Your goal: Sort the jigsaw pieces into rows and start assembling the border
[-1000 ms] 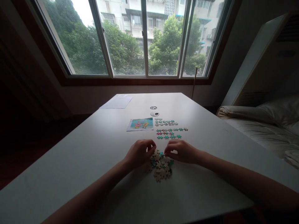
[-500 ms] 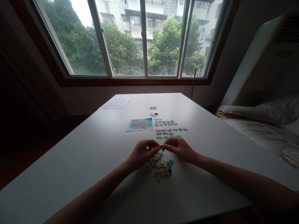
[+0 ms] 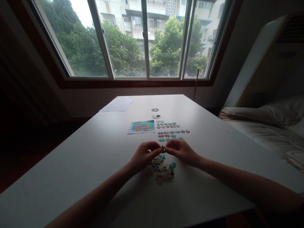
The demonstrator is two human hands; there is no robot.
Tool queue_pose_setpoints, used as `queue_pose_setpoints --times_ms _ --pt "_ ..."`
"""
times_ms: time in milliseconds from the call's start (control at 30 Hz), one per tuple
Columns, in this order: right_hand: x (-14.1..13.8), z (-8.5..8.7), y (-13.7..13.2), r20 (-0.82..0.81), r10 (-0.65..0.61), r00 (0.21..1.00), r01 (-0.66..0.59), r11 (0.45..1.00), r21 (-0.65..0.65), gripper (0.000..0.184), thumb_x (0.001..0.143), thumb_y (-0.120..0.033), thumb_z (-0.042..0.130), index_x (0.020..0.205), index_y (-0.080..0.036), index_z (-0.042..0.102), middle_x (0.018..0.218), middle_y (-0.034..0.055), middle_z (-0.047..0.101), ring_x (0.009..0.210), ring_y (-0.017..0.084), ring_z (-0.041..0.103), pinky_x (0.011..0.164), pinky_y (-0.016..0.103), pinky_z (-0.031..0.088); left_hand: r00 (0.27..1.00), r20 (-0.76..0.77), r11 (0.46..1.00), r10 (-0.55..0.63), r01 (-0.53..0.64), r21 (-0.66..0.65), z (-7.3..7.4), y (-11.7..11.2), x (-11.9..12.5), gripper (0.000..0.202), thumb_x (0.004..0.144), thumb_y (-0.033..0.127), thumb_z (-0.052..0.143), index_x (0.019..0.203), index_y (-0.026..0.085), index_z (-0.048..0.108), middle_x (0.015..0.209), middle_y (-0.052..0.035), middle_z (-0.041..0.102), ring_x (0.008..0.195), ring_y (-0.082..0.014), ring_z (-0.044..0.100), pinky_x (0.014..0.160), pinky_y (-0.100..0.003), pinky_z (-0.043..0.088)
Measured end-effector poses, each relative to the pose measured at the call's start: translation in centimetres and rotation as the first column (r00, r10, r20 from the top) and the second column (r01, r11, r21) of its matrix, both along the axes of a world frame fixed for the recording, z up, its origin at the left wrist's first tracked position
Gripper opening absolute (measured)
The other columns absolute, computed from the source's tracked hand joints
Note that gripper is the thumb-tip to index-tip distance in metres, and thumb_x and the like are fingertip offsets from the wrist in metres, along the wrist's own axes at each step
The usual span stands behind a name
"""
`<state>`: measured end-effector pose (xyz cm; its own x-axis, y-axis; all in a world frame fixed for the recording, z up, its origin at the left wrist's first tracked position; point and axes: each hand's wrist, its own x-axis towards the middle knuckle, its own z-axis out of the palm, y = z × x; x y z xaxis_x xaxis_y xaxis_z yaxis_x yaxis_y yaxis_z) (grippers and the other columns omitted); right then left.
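Note:
Between my two hands is one dark puzzle piece (image 3: 162, 148), raised above the pile. My left hand (image 3: 145, 155) pinches it from the left with thumb and forefinger. From the right, my right hand (image 3: 181, 152) grips the same piece with its fingertips. Below them lies a loose pile of puzzle pieces (image 3: 163, 172), some turquoise, others pale tan. Beyond my hands, several rows of puzzle pieces (image 3: 169, 132) are laid out separately. A picture sheet (image 3: 142, 126) with colourful cartoon figures lies left of those rows.
Two small round items (image 3: 156, 116) lie behind the rows on the white table (image 3: 83, 161). White paper (image 3: 117, 104) rests at the table's far left corner. A window (image 3: 147, 41) stands past the far edge, and a pale padded seat (image 3: 256, 129) is on the right.
The puzzle piece between my fingertips has turned a little and now stands more upright. Both hands stay almost in place; the whole view has shifted slightly.

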<state>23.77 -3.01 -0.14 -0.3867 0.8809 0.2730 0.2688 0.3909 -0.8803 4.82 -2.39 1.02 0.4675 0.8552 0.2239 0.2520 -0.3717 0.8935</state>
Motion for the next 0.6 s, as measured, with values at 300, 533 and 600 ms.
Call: queue_pose_setpoints --times_ms 300,533,600 --pt "0.71 0.33 -0.47 0.285 -0.173 0.943 0.016 0.877 0.479 0.031 0.074 -0.033 0.063 0.101 -0.022 0.053 0.078 -0.0002 0.058 0.063 0.010 0.050 0.062 0.025 0.042 0.998 0.069 0.996 0.011 -0.004 -0.089 0.00 0.01 0.16 0.019 0.075 0.029 0.057 0.069 0.012 0.060 0.060 0.0013 0.054 0.057 -0.0103 0.046 0.054 -0.021 0.036" --pt "0.55 0.20 -0.47 0.315 -0.202 0.927 -0.008 0.831 0.556 0.022 0.076 -0.031 0.061 0.096 -0.021 0.057 0.074 -0.0008 0.059 0.062 0.010 0.051 0.064 0.025 0.041 0.999 0.039 0.999 -0.010 0.012 -0.045 -0.13 0.13 0.13 0.019 0.076 0.029 0.057 0.069 0.011 0.061 0.061 0.0012 0.054 0.058 -0.0102 0.046 0.054 -0.021 0.036" --pt "0.65 0.31 -0.38 0.306 -0.216 0.927 0.001 0.819 0.574 0.022 0.076 -0.031 0.061 0.095 -0.021 0.057 0.073 -0.0009 0.059 0.061 0.010 0.052 0.065 0.025 0.040 1.000 0.018 1.000 -0.011 0.011 -0.018 -0.03 0.25 0.04 0.020 0.077 0.030 0.056 0.070 0.011 0.061 0.061 0.0007 0.055 0.058 -0.0104 0.047 0.055 -0.021 0.037"
